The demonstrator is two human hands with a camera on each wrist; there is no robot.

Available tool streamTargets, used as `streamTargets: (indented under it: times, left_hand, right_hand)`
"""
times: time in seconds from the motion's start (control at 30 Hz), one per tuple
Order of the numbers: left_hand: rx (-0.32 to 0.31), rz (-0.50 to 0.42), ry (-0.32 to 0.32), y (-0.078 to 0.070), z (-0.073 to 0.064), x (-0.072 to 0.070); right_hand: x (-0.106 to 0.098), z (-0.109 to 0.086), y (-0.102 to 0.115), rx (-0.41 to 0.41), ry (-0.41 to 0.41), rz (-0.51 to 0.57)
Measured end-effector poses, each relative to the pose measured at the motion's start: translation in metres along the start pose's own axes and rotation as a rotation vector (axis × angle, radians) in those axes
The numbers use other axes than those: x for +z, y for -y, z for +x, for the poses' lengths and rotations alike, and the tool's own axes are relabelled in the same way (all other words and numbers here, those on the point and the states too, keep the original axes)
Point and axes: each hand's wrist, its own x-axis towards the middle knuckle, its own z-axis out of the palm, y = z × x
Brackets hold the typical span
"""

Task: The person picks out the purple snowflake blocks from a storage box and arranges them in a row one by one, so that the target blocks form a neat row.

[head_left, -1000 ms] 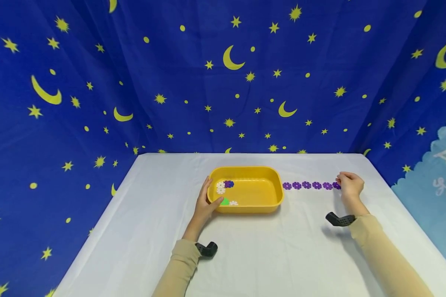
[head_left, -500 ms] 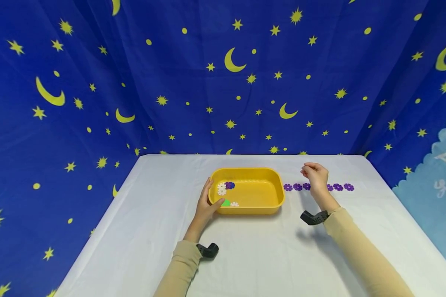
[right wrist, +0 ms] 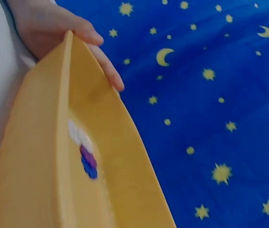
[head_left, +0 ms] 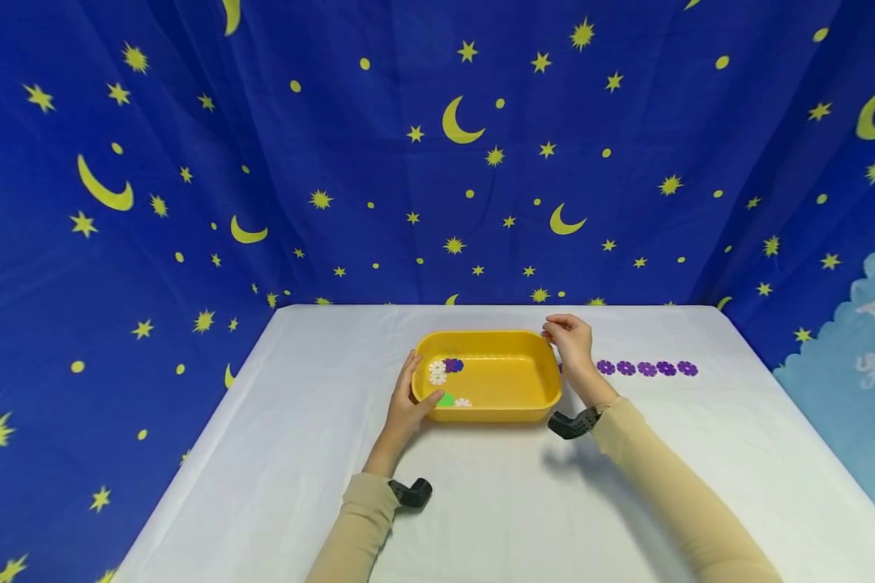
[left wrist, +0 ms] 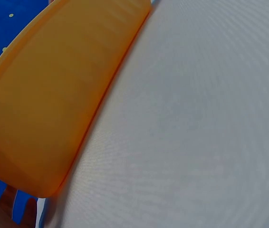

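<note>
A yellow plastic tray [head_left: 496, 414] lies on the white table. My left hand [head_left: 404, 405] holds its left end, with the thumb over the near rim and the fingers along the side. Flower-shaped discs are inside: white discs [head_left: 437, 372], a purple-blue disc [head_left: 454, 366], a pinkish-white disc [head_left: 463, 402] and a green piece [head_left: 446, 400] beside the left thumb. At the tray's far right corner hovers my right hand [head_left: 573, 342], fingers loosely bent, with nothing visible in them. The right wrist view shows the left hand [right wrist: 53, 28] at the tray's far end.
A straight row of several purple flower discs [head_left: 647, 369] runs right from the tray; the right hand and wrist hide part of it. A blue curtain [head_left: 379, 162] with moons and stars stands behind and left. Light-blue cloth [head_left: 846, 356] hangs at right.
The right hand has left the row's right end, where another purple disc now shows, and moved left to the tray's right rim. The left hand and tray stay put.
</note>
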Motion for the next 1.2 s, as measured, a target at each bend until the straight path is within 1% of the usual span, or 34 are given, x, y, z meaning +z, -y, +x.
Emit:
streamTargets:
  times: [0.1, 0.27, 0.37, 0.5, 0.73, 0.83, 0.87, 0.9, 0.93, 1.0, 1.07, 1.1, 1.13, 1.2]
  left_hand:
    - [-0.009, 0.002, 0.003, 0.0, 0.0, 0.0]
    - [0.003, -0.02, 0.006, 0.0, 0.001, 0.0]
    - [0.015, -0.046, 0.012, 0.0, 0.001, -0.001]
    - [0.017, -0.039, 0.014, 0.0, 0.001, -0.001]
    - [-0.006, -0.029, 0.014, 0.0, 0.001, -0.002]
    - [-0.027, -0.022, 0.013, 0.0, 0.001, -0.002]
    - [-0.032, -0.017, 0.014, 0.0, 0.001, -0.002]
    - [-0.037, -0.016, 0.015, 0.0, 0.001, -0.002]
    - [-0.042, -0.009, 0.015, -0.001, 0.001, -0.002]
    - [-0.044, 0.003, 0.016, -0.002, 0.0, -0.001]
    - [-0.037, 0.015, 0.015, -0.002, 0.0, -0.001]
    - [-0.032, 0.019, 0.013, -0.002, 0.0, -0.001]
    - [-0.028, 0.023, 0.012, -0.002, 0.0, -0.002]
    - [-0.025, 0.027, 0.013, -0.003, 0.0, -0.002]
  right_hand:
    - [0.014, -0.004, 0.0, -0.042, 0.054, 0.015]
    - [0.036, -0.009, -0.003, -0.096, 0.119, 0.01]
    - [0.048, -0.012, -0.005, -0.096, 0.147, -0.007]
    - [0.063, -0.014, -0.007, -0.09, 0.182, -0.033]
    - [0.084, -0.02, -0.007, -0.078, 0.234, -0.052]
    - [0.091, -0.019, -0.011, -0.106, 0.26, -0.055]
    - [0.093, -0.017, -0.015, -0.129, 0.279, -0.057]
    - [0.096, -0.008, -0.028, -0.173, 0.296, -0.04]
    - [0.1, 0.0, -0.039, -0.191, 0.304, -0.039]
    - [0.108, 0.019, -0.063, -0.215, 0.331, -0.064]
    - [0.119, 0.044, -0.097, -0.271, 0.355, -0.05]
    - [0.125, 0.051, -0.105, -0.266, 0.359, -0.075]
    - [0.128, 0.054, -0.108, -0.28, 0.377, -0.088]
    - [0.132, 0.046, -0.104, -0.27, 0.398, -0.129]
